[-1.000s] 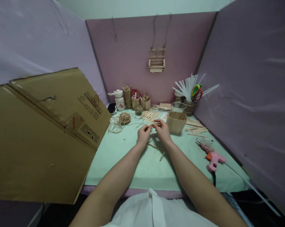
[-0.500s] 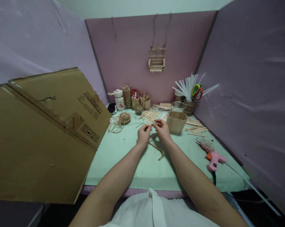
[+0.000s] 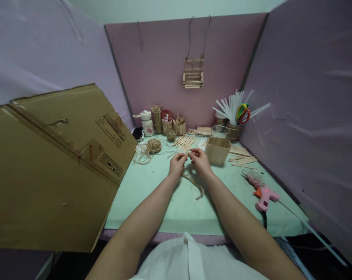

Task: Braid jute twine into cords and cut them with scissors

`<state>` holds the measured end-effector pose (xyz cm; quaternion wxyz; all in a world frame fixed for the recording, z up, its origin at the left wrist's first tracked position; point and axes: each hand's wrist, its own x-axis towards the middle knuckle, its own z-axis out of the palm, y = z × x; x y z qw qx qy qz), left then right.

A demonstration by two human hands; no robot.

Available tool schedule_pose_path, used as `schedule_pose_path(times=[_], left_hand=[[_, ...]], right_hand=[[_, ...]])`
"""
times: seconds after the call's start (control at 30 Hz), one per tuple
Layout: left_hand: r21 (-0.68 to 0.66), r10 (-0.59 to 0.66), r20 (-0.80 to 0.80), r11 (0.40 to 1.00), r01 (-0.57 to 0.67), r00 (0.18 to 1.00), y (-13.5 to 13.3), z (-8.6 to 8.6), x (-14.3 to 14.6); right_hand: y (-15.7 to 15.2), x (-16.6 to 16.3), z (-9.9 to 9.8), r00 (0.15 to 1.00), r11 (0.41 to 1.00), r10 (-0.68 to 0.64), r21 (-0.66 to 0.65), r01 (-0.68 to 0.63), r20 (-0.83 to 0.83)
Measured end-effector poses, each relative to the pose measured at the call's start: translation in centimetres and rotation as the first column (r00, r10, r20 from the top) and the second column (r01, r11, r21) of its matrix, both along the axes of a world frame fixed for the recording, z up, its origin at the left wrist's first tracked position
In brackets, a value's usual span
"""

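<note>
Over the middle of the table, my left hand [image 3: 177, 165] and my right hand [image 3: 199, 160] meet fingertip to fingertip, both pinching a thin piece of twine [image 3: 193, 181]. From the hands a thicker, braided-looking length of it trails down and right onto the table between my forearms. The part between my fingertips is small and mostly hidden. Just right of my right hand stands a box of craft sticks [image 3: 217, 151], upright with its top open. Beyond my hands lie loose craft sticks [image 3: 184, 142]. A ball of twine [image 3: 154, 146] with tangled strands sits to the left.
A pink hot glue gun [image 3: 265, 194] with its cord lies at right. Behind it are flat sticks [image 3: 243, 158] and a pot [image 3: 234, 131] holding glue sticks and scissors. A large cardboard sheet [image 3: 56, 175] leans at left. A white bottle [image 3: 147, 123] stands at the back.
My fingertips have shifted slightly on the twine, with a small gap opening between the hands. The trailing end has moved a little on the table.
</note>
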<state>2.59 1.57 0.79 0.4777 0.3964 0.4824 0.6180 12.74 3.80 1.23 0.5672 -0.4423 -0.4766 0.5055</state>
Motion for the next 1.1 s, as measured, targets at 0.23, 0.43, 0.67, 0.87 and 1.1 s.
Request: schedule_pose_path(times=[0.23,0.43,0.67,0.87,1.1], left_hand=[[-0.048,-0.087,0.207,0.994,0.099,0.974,0.16,0.02,-0.2],[-0.107,-0.21,0.437,0.954,0.282,0.875,0.2,0.44,-0.54],[-0.064,-0.201,0.347,0.969,0.237,0.916,-0.05,0.51,-0.31],[-0.019,-0.078,0.221,0.996,0.084,0.972,0.16,0.02,-0.18],[0.005,-0.03,0.144,1.0,0.03,0.989,0.24,-0.18,-0.05]], right_hand=[[-0.11,-0.04,0.11,0.991,0.994,0.032,-0.102,-0.045,-0.127],[0.15,-0.05,-0.49,0.993,0.99,0.09,-0.105,-0.098,-0.074],[0.39,0.02,-0.41,0.996,0.996,-0.008,0.088,0.0,0.09],[0.29,-0.04,-0.26,0.984,0.991,-0.016,0.13,-0.007,0.18],[-0.02,0.0,0.04,0.963,0.971,-0.089,0.238,0.027,0.256]])
